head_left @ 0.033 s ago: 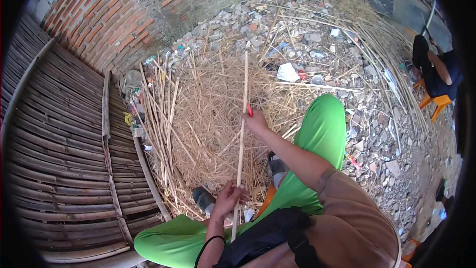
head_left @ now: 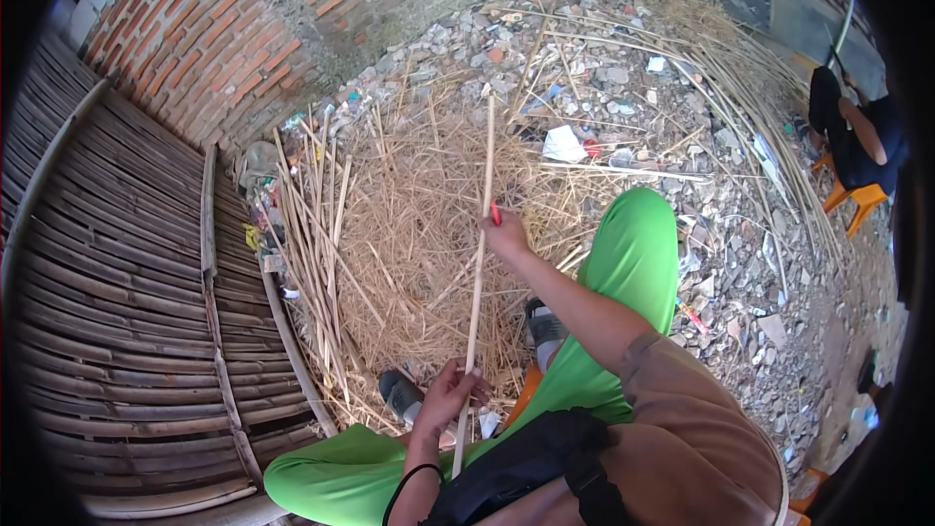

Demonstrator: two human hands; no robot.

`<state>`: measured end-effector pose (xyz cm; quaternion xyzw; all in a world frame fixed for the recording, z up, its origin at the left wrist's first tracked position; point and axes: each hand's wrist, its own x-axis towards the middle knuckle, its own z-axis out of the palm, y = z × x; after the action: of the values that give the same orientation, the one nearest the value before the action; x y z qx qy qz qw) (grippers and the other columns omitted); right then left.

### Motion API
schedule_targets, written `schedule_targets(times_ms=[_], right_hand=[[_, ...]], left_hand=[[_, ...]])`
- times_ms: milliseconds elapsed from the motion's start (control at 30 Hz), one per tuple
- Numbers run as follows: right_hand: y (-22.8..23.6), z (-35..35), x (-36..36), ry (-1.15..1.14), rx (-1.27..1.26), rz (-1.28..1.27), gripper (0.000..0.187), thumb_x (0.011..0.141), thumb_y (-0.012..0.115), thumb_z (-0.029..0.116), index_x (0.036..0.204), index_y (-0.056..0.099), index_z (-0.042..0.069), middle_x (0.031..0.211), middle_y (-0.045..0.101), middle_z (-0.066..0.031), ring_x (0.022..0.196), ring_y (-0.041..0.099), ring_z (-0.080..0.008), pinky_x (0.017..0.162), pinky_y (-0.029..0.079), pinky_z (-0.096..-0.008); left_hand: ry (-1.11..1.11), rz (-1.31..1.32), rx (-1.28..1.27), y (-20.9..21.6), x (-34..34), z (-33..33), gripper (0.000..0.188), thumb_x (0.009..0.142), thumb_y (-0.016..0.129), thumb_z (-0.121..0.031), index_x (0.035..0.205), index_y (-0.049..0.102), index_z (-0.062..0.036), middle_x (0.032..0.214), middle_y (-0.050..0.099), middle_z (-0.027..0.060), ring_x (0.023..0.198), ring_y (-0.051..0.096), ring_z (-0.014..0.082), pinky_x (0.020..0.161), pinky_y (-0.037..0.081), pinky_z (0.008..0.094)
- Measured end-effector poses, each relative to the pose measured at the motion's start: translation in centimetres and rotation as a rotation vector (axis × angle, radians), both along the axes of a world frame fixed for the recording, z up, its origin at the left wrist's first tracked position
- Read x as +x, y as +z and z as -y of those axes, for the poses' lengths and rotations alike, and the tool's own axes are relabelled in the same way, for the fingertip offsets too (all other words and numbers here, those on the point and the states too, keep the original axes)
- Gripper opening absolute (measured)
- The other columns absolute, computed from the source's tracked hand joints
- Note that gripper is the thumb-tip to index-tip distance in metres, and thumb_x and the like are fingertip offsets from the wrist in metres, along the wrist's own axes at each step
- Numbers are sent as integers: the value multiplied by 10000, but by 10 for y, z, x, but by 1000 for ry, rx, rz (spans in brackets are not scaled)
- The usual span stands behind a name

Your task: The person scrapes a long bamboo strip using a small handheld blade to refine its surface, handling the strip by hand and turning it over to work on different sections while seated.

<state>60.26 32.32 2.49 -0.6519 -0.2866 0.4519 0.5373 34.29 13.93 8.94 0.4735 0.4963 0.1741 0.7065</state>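
Note:
A long, pale bamboo strip [head_left: 480, 273] runs away from my lap, its far tip over a heap of shavings. My left hand [head_left: 447, 397] has its fingers closed round the strip near its lower end. Farther up, my right hand [head_left: 505, 239] is closed on a red-handled tool [head_left: 496, 214] held against the strip's right side. The tool's blade or working end cannot be made out. Below the strip, dry straw-like shavings [head_left: 409, 205] cover the ground between my green-trousered legs and the wall.
Cut bamboo strips [head_left: 314, 224] lean in a pile left of the shavings. A bamboo slat platform [head_left: 127, 321] fills the left side. Beyond stands a brick wall [head_left: 243, 49]. Rubble [head_left: 721, 263] with litter and long canes lies right, where another person [head_left: 867, 141] sits on an orange stool [head_left: 855, 201].
The strip's far end has swung slightly right. My right hand, with the red-handled tool, has shifted a little to the right; my left hand stays nearly in place.

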Motion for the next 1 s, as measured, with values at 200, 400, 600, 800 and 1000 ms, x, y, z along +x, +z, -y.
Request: schedule_targets(times_ms=[200,400,600,800,1000], right_hand=[[-2,-14,36,-251,99,9,182,932,630,203,968,679,32,762,628,-31,646,553,-132,608,457,-306],[-8,-10,31,-314,104,6,300,913,624,288,855,660,-4,698,610,-91,654,551,-167,648,459,-362],[33,-3,12,-168,111,-84,234,923,646,266,828,643,52,705,579,-1,639,508,-104,597,420,-302],[12,7,13,-129,116,-125,212,925,641,228,927,682,21,727,594,-5,662,522,-101,618,421,-278],[6,6,-15,-2,91,-7,295,918,605,270,845,653,-13,671,593,-63,635,543,-162,633,449,-355]], left_hand=[[189,-113,134,29,6,1,110,987,603,-160,927,602,-68,683,556,-11,507,464,70,445,353,226],[555,15,556,24,38,-123,218,1050,469,-191,907,568,-61,645,549,15,493,509,90,444,410,251],[354,-708,684,-151,-28,-163,325,1045,501,-221,803,615,-38,563,510,2,451,483,105,438,404,274],[546,-218,308,-60,-24,-156,290,1030,516,-215,867,649,-15,616,549,32,463,469,107,419,364,274],[398,-426,548,54,-104,-221,183,985,549,-131,969,669,7,694,610,42,510,505,100,449,400,269]])
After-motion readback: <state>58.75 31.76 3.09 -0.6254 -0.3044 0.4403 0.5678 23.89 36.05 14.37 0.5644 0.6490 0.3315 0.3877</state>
